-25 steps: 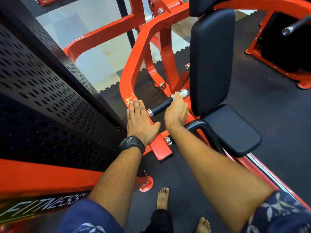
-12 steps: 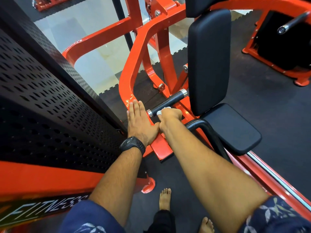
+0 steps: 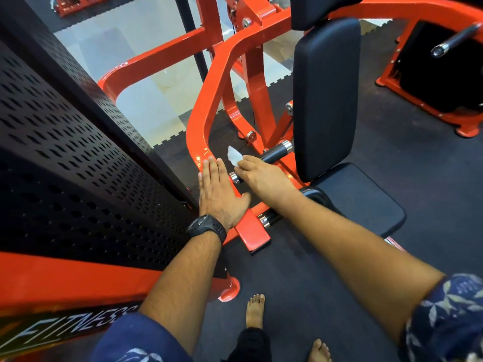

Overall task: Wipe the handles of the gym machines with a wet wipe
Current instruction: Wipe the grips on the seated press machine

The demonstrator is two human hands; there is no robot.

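A black handle (image 3: 274, 154) with chrome end caps juts from the red arm (image 3: 209, 100) of the gym machine. My right hand (image 3: 264, 176) lies over the near part of this handle and holds a white wet wipe (image 3: 234, 156), which sticks out past my fingertips. My left hand (image 3: 218, 194) rests flat, fingers straight, on the red arm just left of the handle, a black watch on its wrist. A second black handle (image 3: 269, 220) shows below, mostly hidden by my right forearm.
A black perforated weight-stack cover (image 3: 78, 165) stands close on the left. The machine's black backrest (image 3: 325, 95) and seat (image 3: 366, 197) are on the right. Another red machine (image 3: 444, 74) stands at the far right. My bare feet (image 3: 254, 309) are on the dark rubber floor.
My right hand slid back along the handle from its far chrome end toward the red arm, and the wipe now pokes out beyond the fingers. My left hand has stayed flat in place.
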